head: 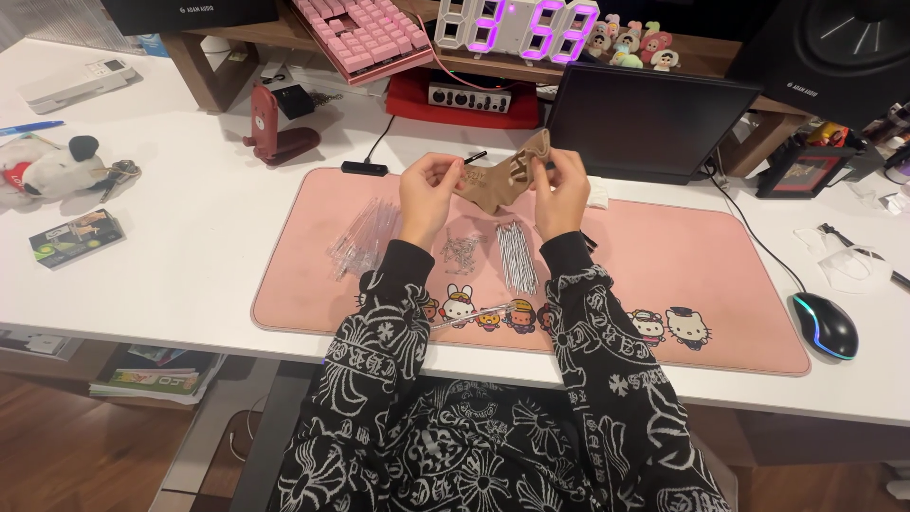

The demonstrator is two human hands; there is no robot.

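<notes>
We note 2 hands: left hand (428, 192) and right hand (561, 192) pinch a tan cut-out piece (500, 177) aloft, probably for inspection, above loose metal pins (517, 254).

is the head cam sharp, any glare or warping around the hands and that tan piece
Head view: evenly lit and mostly sharp; the tan piece between the left hand and right hand reads clearly. The digital clock glows blown-out white and purple. The desk edge bows slightly from the wide lens. The clear packets glint faintly.
</notes>
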